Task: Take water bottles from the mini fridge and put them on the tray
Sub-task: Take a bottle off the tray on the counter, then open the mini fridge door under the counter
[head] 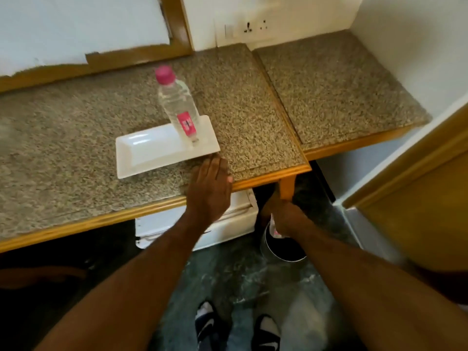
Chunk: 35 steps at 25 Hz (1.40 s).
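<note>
A clear water bottle (177, 105) with a pink cap and pink label stands upright on the right end of a white rectangular tray (141, 153) on the speckled counter. My left hand (210, 188) lies flat on the counter's front edge, just below the tray's right corner, holding nothing. Below the counter, my right hand (283, 216) is closed around a second water bottle (274, 230), of which only a bit of clear plastic and pink label shows. The white mini fridge (228, 224) sits under the counter behind my left forearm.
The granite counter (76, 138) has a wooden rim; a lower granite section (334, 92) adjoins it on the right. A round metal bin (281, 249) stands on the dark floor under my right hand. A wooden door (415, 198) is at right. A wall socket (255, 27) sits behind.
</note>
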Available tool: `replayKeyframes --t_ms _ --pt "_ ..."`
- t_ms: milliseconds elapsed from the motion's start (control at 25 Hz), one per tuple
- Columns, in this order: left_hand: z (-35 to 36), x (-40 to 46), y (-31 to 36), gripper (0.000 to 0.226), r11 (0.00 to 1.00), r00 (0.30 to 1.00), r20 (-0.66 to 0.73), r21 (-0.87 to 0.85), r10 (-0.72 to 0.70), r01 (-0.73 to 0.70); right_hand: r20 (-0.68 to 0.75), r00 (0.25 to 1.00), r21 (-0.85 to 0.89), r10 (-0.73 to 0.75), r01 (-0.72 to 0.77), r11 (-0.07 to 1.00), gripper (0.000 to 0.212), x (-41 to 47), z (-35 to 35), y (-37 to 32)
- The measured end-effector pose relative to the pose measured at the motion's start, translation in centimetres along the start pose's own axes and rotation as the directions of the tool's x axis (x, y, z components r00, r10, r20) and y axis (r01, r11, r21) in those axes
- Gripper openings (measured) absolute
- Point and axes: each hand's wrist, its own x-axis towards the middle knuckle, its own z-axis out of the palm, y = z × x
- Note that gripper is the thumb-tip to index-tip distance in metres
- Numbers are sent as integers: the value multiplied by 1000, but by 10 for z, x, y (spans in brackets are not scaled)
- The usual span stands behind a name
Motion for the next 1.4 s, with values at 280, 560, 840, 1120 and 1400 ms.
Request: replayKeyframes --t_ms 280,560,840,1120,1400 --pt "39 0 -6 46 996 951 -308 83 7 19 12 997 134 80 -81 988 45 68 110 45" --pt "57 -54 -20 53 996 946 -313 1 81 -85 -165 952 328 258 -194 925 38 57 133 14" --pt "140 -210 -156 56 966 956 143 11 -256 258 -430 895 292 -119 262 920 32 92 167 -153" --pt "199 -204 -243 43 928 844 391 91 -368 362 -390 894 126 -221 289 949 43 164 204 -240" --pt "223 -210 -255 40 946 893 312 116 -325 303 -361 906 -87 -221 203 975 44 182 214 -250"
